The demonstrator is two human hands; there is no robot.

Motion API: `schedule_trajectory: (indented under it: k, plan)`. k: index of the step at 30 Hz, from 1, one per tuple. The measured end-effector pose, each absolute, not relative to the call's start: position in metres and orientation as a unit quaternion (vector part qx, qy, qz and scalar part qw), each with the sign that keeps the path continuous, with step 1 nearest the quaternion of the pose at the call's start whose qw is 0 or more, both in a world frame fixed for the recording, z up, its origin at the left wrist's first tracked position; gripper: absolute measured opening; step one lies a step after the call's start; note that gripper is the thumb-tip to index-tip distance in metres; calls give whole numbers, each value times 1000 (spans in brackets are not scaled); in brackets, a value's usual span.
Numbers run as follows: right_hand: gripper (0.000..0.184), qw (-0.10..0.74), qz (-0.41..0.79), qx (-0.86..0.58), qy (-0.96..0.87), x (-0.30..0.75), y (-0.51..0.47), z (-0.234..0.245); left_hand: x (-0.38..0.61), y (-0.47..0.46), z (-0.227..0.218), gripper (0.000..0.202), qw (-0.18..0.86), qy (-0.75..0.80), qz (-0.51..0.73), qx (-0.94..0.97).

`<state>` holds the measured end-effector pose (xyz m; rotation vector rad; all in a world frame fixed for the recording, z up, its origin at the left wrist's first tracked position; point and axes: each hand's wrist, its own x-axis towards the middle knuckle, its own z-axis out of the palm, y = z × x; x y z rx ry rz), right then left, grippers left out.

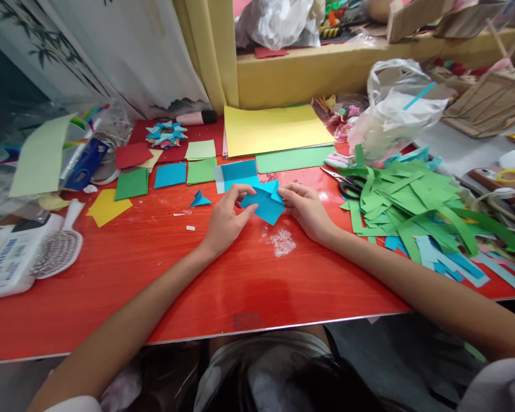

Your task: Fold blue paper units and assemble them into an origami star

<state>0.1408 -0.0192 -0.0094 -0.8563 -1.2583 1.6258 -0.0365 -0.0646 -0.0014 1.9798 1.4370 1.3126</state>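
A partly folded blue paper square (266,207) is held up over the red table between my two hands. My left hand (228,220) pinches its left corner between thumb and fingers. At the opposite side, my right hand (305,207) grips the right corner, where a small flap is folded in along the top. Just behind the paper lie blue sheets (239,171). A small folded blue paper piece (201,198) rests on the table left of my left hand. Below the held paper is a patch of white residue (282,242).
Green and blue paper strips (405,197) pile up at the right, beside black-handled scissors (349,184). Yellow sheets (278,130) lie at the back. Coloured paper squares (170,175), a folded paper star (166,134) and a hairbrush (58,252) are on the left.
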Motion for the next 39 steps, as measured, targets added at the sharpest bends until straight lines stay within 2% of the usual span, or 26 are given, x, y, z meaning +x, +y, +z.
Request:
schedule_trajectory:
  k: [4,9,14,19,22,31,39]
  plan:
    - [19,420,622,-350,-561,143,-19,-10,-36,-65,0,39,179,507,462,705]
    - [20,382,583,-348,-627,143,-24,-6,-36,-68,1,12,165,492,461,720]
    - [21,386,608,-335,-608,142,-26,-5,-36,-69,1,11,76,460,451,761]
    - [21,396,602,-349,-600,142,-27,-5,-42,-68,-1,16,-48,401,370,837]
    - [20,387,612,-347,-596,142,-28,-4,-45,-67,-2,17,-84,392,334,853]
    - [20,371,620,-348,-597,142,-28,-3,-48,-65,-4,20,19,378,336,863]
    - [22,382,610,-348,-601,141,-26,-6,-38,-65,3,15,204,447,419,764]
